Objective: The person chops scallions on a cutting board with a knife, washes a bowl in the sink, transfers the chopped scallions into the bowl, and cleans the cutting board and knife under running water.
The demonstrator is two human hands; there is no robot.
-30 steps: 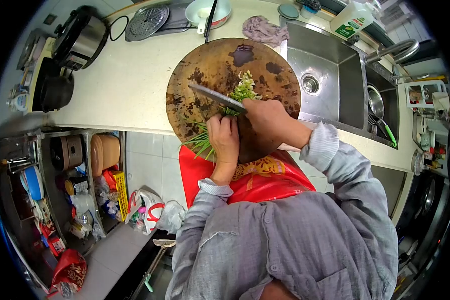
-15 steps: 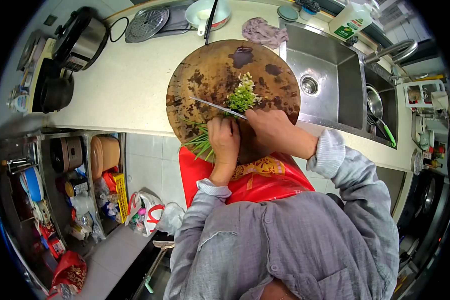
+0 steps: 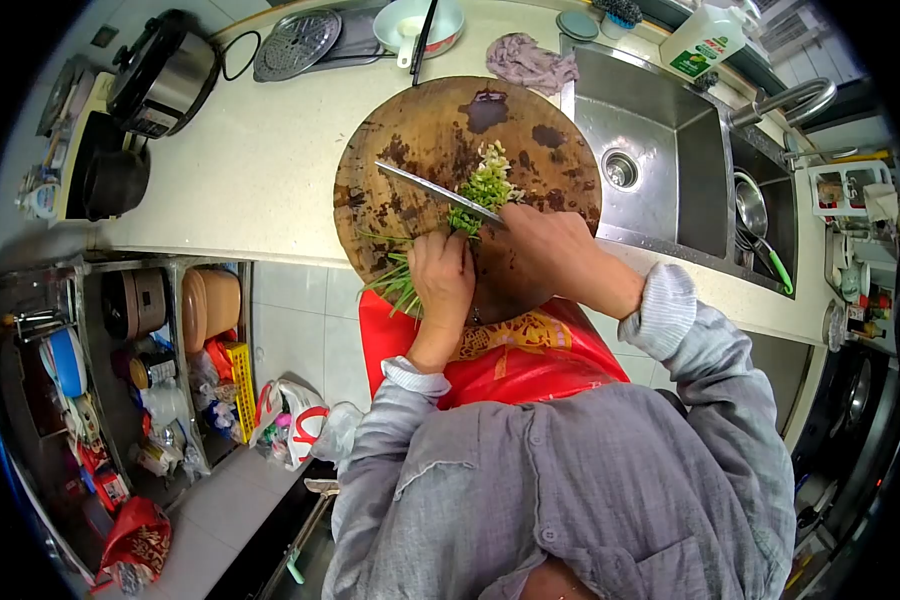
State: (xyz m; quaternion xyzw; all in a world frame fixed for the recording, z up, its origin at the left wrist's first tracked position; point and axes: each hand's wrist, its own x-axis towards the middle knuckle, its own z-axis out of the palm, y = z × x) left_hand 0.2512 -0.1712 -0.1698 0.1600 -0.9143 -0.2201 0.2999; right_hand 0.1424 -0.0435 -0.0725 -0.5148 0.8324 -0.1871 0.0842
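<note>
My right hand [image 3: 550, 250] grips the knife [image 3: 435, 189]; just left of it, my left hand [image 3: 442, 275] clamps green stalks [image 3: 400, 287] against the round board [image 3: 395, 135] beneath.

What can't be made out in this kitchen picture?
Knife: in the head view, its handle is hidden by the right fingers.
Green stalks: in the head view, the left fingers cover part of them.
Bottle by the sink: in the head view, its fine lettering is too small to read.

Crumpled cloth [image 3: 532, 62] beside steel sink [image 3: 635, 115]
</note>
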